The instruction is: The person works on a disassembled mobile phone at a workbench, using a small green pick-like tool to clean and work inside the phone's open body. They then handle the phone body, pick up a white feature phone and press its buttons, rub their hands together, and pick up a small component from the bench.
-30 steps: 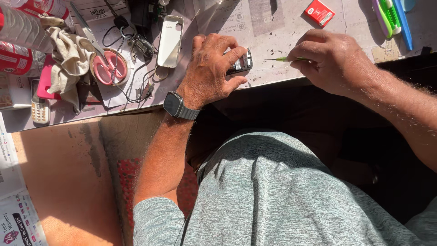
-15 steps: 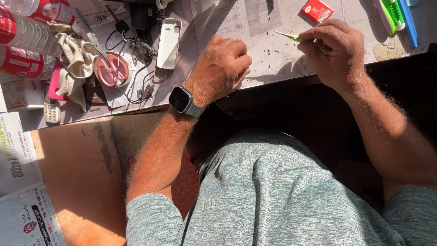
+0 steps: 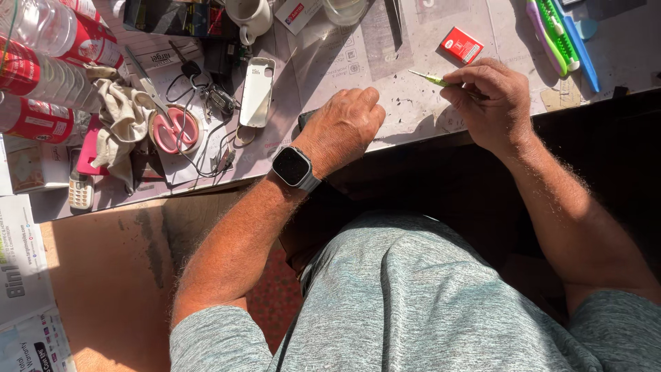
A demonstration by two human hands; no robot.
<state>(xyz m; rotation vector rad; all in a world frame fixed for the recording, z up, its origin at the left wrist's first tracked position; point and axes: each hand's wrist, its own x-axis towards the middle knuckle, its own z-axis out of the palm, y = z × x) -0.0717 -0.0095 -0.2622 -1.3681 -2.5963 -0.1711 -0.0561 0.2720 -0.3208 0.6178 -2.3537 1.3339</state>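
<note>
My left hand (image 3: 344, 127) rests knuckles-up on the paper-covered table (image 3: 413, 110), closed over a small dark device (image 3: 305, 118) of which only a corner shows. A watch (image 3: 294, 167) sits on that wrist. My right hand (image 3: 490, 103) is further right, pinching a thin green tool (image 3: 428, 78) whose tip points left above the paper. A white phone back cover (image 3: 257, 92) lies just left of my left hand.
Scissors with pink handles (image 3: 169, 124), a crumpled cloth (image 3: 122, 117), tangled cables (image 3: 206, 131) and plastic bottles (image 3: 41, 76) crowd the left. A small red box (image 3: 461, 45) lies above my right hand, green and blue tools (image 3: 554, 34) at far right. A white cup (image 3: 251, 15) stands at the top.
The view has shifted down and closer. My right hand with the green tool has moved slightly left, nearer my left hand, which still covers the small device.
</note>
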